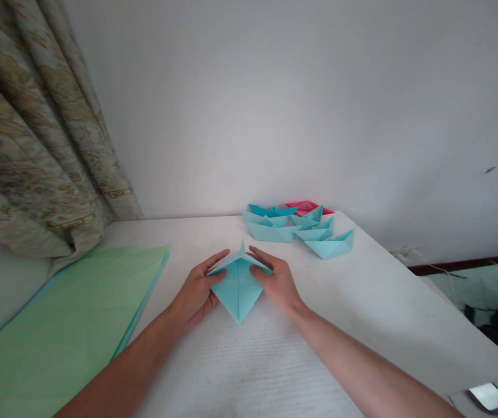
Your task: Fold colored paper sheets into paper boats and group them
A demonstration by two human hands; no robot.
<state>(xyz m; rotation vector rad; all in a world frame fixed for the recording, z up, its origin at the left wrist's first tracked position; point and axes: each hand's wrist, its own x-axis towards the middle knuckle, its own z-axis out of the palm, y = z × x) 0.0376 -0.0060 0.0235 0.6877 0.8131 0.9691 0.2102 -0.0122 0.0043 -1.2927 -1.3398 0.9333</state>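
Between my two hands is a folded sheet of light blue paper (238,290), shaped like a diamond with a crease down its middle. Its lower corner points toward me, and a thin flap stands up at its far end. My left hand (203,284) grips the left side, thumb on top and fingers behind and beneath. On the right edge, my right hand (277,280) pinches the paper with the thumb in front and the other fingers behind. Some fingertips are hidden by the paper.
Several light blue paper boats (275,231) cluster at the back by the wall, with a darker blue boat (270,211) and a pink boat (305,207). Large green sheets (70,325) lie at the left, below a patterned curtain (35,128). The white table's (388,331) edge slants along the right.
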